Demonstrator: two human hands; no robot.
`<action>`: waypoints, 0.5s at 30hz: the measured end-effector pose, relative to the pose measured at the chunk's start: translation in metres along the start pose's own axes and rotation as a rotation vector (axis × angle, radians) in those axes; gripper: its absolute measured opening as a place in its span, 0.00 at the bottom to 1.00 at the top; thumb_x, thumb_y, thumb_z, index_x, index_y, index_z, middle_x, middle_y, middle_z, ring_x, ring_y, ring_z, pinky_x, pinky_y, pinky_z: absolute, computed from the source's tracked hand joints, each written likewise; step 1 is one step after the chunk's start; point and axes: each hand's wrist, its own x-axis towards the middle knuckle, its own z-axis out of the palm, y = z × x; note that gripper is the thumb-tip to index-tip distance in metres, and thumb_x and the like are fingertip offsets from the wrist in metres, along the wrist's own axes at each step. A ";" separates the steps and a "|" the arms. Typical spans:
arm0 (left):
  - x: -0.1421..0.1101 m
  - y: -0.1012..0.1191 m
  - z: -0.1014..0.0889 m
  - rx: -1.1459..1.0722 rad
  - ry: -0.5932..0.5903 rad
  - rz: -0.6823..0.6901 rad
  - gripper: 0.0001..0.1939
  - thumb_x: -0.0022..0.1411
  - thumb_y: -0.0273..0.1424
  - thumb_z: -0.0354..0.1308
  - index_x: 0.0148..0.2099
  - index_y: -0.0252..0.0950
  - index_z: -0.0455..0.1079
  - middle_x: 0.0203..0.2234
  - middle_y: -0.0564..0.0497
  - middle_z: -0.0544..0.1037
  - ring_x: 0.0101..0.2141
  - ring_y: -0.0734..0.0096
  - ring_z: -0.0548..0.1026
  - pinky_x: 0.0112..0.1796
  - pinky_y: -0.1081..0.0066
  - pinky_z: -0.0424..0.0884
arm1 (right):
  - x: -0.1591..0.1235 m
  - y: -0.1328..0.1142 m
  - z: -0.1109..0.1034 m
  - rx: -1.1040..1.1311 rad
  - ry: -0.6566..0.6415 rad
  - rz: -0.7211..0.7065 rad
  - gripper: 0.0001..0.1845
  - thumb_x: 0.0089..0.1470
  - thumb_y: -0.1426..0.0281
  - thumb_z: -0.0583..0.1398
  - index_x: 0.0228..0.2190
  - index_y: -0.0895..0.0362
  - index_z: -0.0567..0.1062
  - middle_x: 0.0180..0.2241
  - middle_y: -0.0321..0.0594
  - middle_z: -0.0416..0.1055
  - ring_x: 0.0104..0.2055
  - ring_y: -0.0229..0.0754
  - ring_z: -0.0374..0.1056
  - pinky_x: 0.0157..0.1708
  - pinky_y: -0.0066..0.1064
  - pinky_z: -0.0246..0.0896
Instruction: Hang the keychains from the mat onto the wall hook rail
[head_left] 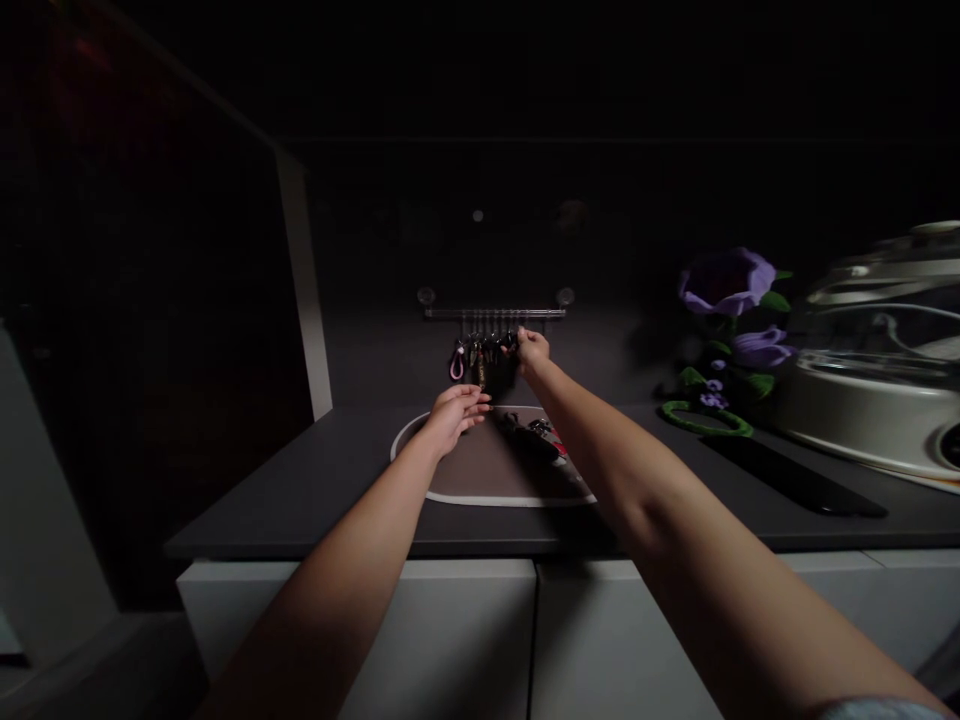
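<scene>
A metal wall rail [495, 313] on suction cups holds several hanging keys and keychains [487, 352], among them a pink clip keychain [457, 365]. My right hand [532, 352] is raised at the right end of the bunch, its fingers touching the keys. Whether it grips one is too dark to tell. My left hand [454, 418] is lower, fingers extended and apart, just below a brown keychain [480, 372]. Beneath it lies a white-rimmed brown mat [469, 472], with dark items and some red [534, 435] on it.
The dark countertop [315, 490] ends in a front edge above white cabinet doors [450, 620]. To the right stand purple artificial flowers [727, 285], a green ring [705, 420], a flat black strip [795, 475] and a silver appliance with a glass lid [877, 350].
</scene>
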 end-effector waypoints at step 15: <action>0.004 -0.003 -0.003 0.015 -0.011 0.002 0.04 0.52 0.22 0.53 0.33 0.33 0.64 0.29 0.48 0.75 0.25 0.77 0.72 0.28 0.75 0.66 | -0.002 0.007 -0.008 -0.002 -0.035 0.061 0.11 0.51 0.69 0.57 0.21 0.59 0.63 0.12 0.25 0.57 0.13 0.27 0.56 0.18 0.23 0.66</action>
